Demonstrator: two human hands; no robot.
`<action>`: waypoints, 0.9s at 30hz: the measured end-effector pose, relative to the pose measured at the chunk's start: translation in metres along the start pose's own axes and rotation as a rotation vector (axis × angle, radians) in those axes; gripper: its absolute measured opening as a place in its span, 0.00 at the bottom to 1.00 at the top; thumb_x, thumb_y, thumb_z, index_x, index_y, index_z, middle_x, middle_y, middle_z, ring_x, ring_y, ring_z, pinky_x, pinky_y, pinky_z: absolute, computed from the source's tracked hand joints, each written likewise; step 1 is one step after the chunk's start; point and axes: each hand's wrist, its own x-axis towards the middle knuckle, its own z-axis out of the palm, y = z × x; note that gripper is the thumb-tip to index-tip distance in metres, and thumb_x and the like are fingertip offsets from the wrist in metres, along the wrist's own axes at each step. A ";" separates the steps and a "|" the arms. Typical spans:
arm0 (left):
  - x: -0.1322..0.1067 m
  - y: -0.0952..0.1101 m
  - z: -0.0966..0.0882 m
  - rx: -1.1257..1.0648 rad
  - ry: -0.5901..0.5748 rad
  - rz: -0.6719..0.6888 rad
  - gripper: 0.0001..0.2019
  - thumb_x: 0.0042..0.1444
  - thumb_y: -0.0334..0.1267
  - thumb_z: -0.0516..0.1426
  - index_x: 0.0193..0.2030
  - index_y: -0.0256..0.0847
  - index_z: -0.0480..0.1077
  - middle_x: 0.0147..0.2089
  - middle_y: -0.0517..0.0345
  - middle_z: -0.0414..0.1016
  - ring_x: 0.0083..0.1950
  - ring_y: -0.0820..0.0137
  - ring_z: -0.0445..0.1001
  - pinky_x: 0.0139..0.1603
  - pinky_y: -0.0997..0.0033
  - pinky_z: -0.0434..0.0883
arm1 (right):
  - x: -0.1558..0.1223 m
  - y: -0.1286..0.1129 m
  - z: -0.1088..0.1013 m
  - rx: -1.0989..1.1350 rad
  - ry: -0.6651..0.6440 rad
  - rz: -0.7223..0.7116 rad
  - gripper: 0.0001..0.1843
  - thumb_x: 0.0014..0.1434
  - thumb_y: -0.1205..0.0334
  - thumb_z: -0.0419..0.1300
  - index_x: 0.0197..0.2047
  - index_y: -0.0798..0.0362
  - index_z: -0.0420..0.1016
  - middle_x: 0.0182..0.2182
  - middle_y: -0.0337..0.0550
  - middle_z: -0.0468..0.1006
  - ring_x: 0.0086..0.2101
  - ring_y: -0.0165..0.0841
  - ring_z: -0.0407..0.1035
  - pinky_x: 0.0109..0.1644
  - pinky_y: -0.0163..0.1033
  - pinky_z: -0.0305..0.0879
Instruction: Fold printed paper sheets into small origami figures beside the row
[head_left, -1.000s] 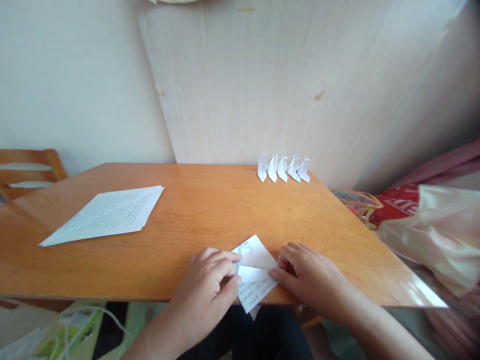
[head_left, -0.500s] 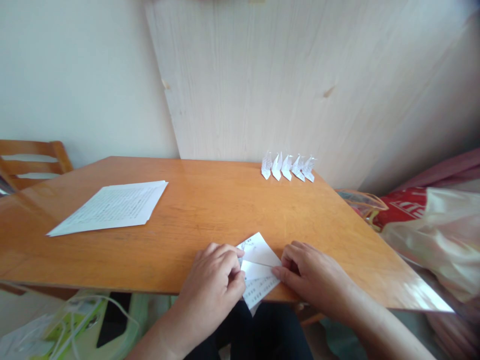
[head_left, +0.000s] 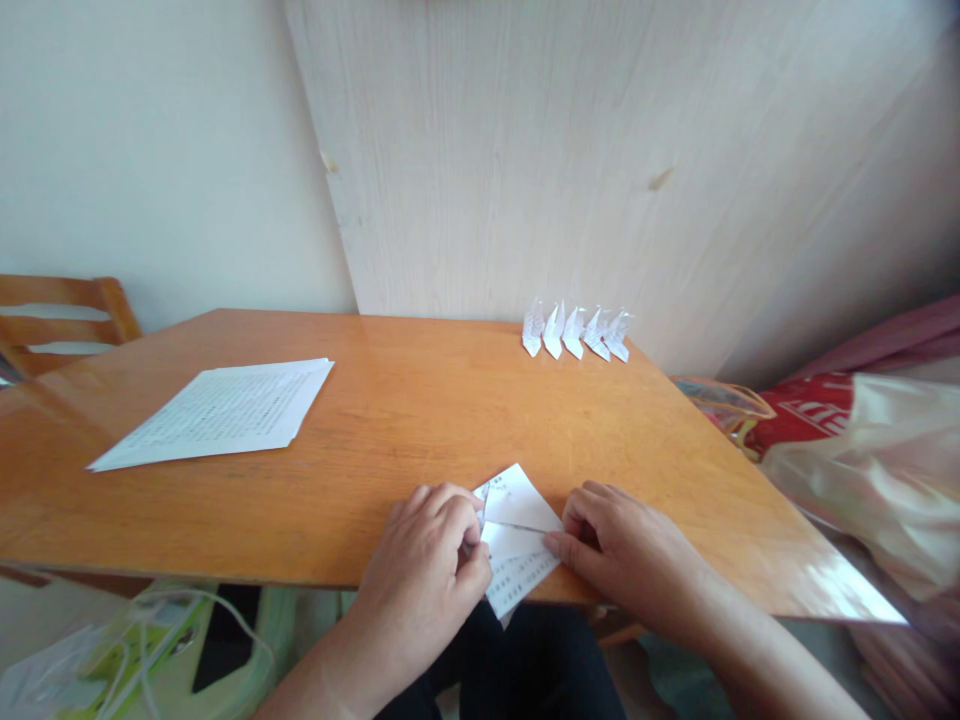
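Observation:
A folded sheet of printed paper [head_left: 517, 510] lies at the near edge of the table, one corner pointing away from me and its lower part reaching past the edge. My left hand [head_left: 431, 550] is closed on its left side, thumb and forefinger at the fold. On the opposite corner, my right hand [head_left: 611, 535] pinches the paper between thumb and curled fingers. A crease runs across the paper between the two hands. The left fingers hide part of its left side.
Several folded paper figures [head_left: 574, 334] stand in a row at the table's back right. A stack of printed sheets [head_left: 225, 408] lies on the left of the wooden table [head_left: 405, 400]. A wooden chair [head_left: 67, 320] is behind left; bags [head_left: 810, 415] lie beyond the right edge.
Both hands keep their hold on the folded paper almost in place. The view has shifted very slightly; nothing else has visibly moved.

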 end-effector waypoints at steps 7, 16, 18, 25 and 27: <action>-0.002 0.000 -0.001 -0.035 0.025 -0.051 0.10 0.55 0.28 0.57 0.41 0.44 0.64 0.44 0.57 0.73 0.48 0.60 0.70 0.49 0.56 0.68 | 0.000 0.001 0.002 0.000 0.010 -0.016 0.09 0.60 0.59 0.63 0.29 0.51 0.70 0.29 0.40 0.73 0.30 0.32 0.66 0.33 0.38 0.53; -0.003 -0.005 -0.003 -0.006 -0.030 0.069 0.20 0.64 0.30 0.53 0.60 0.52 0.65 0.60 0.62 0.71 0.60 0.63 0.66 0.61 0.57 0.64 | -0.002 0.001 0.001 -0.005 0.035 -0.039 0.10 0.60 0.59 0.63 0.29 0.51 0.70 0.29 0.40 0.73 0.30 0.31 0.65 0.33 0.38 0.53; -0.003 -0.005 -0.004 0.010 -0.048 0.076 0.18 0.65 0.31 0.52 0.59 0.52 0.67 0.60 0.63 0.72 0.59 0.63 0.66 0.61 0.57 0.64 | -0.002 0.002 0.002 -0.004 0.037 -0.039 0.09 0.60 0.59 0.63 0.30 0.51 0.70 0.29 0.39 0.73 0.30 0.31 0.65 0.33 0.38 0.53; -0.003 -0.005 -0.004 0.013 -0.030 0.070 0.15 0.65 0.31 0.52 0.55 0.49 0.71 0.56 0.59 0.74 0.56 0.61 0.69 0.58 0.56 0.66 | -0.003 0.004 0.004 0.006 0.028 -0.048 0.08 0.61 0.60 0.62 0.31 0.51 0.70 0.30 0.39 0.73 0.31 0.32 0.66 0.34 0.38 0.54; -0.002 -0.006 -0.003 0.005 -0.032 0.069 0.15 0.65 0.31 0.52 0.55 0.49 0.71 0.56 0.59 0.74 0.56 0.61 0.69 0.57 0.56 0.66 | -0.004 0.005 0.004 0.016 0.024 -0.050 0.08 0.60 0.60 0.62 0.31 0.51 0.70 0.30 0.39 0.73 0.31 0.32 0.66 0.35 0.38 0.54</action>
